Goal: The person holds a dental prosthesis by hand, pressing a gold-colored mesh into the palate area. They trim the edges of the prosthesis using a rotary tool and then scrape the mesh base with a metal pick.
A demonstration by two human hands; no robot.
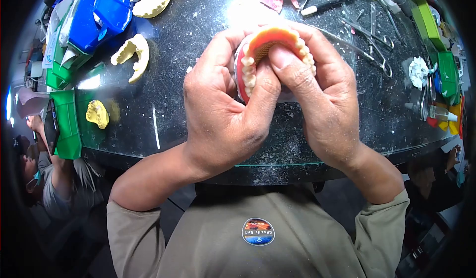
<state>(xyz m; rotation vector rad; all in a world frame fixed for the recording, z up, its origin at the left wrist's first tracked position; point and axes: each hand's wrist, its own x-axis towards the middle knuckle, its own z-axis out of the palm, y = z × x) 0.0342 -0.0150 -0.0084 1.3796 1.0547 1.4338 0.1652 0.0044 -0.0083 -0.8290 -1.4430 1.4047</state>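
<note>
A denture (271,34) with cream teeth, a pink-orange base and a mesh-like inner surface is held up over the dark speckled bench. My left hand (223,104) is closed round its left side, thumb pressed inside the arch. From the other side, my right hand (325,99) grips it the same way, its thumb against the inner surface and fingers behind. Both thumbs meet near the middle of the arch. The fingers hide much of the outer rim and the underside.
Left of my hands lie a curved plaster piece (140,55) and a yellow piece (97,114). Blue bins (113,10) and a green bin (66,124) line the left edge. Scissor-like metal tools (372,40) and a black-handled knife (329,4) lie right. People sit at both sides.
</note>
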